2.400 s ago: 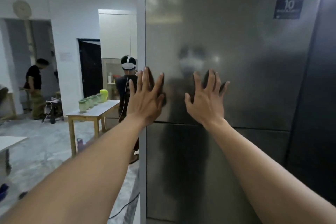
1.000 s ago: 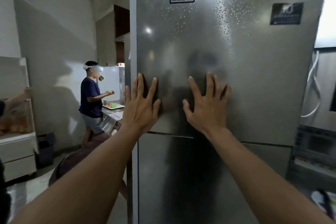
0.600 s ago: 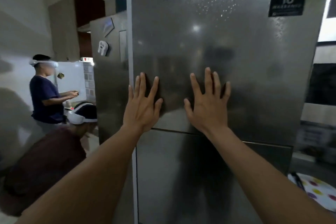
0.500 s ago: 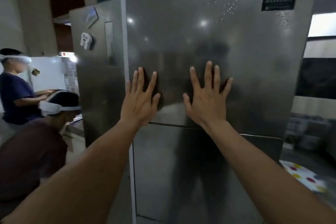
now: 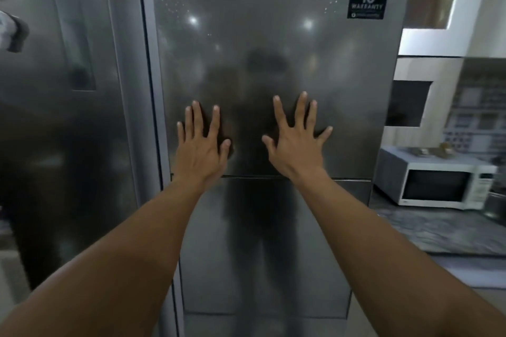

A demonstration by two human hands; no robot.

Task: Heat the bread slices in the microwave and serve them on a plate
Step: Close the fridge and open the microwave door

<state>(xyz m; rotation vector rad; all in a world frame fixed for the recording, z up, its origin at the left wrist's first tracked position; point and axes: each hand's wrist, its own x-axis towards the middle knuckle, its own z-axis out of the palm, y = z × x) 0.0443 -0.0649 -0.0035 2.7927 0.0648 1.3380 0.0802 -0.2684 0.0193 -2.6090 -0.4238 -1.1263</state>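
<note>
A tall steel fridge [image 5: 273, 35] fills the middle of the view, its doors shut. My left hand [image 5: 201, 149] and my right hand [image 5: 297, 142] are stretched out in front of its upper door, fingers spread, holding nothing. A white microwave [image 5: 435, 185] with a dark window stands on a grey counter [image 5: 438, 230] to the right, door shut. No bread and no plate are visible.
A second steel fridge [image 5: 71, 117] stands directly to the left. White wall cabinets [image 5: 471, 22] hang above the counter at the right, with a dark niche below them. A dark pot edge [image 5: 497, 204] shows beside the microwave.
The view has swung to the right: the people and the room at the left have gone out of sight, and the microwave and counter have come into view. Both hands stay spread.
</note>
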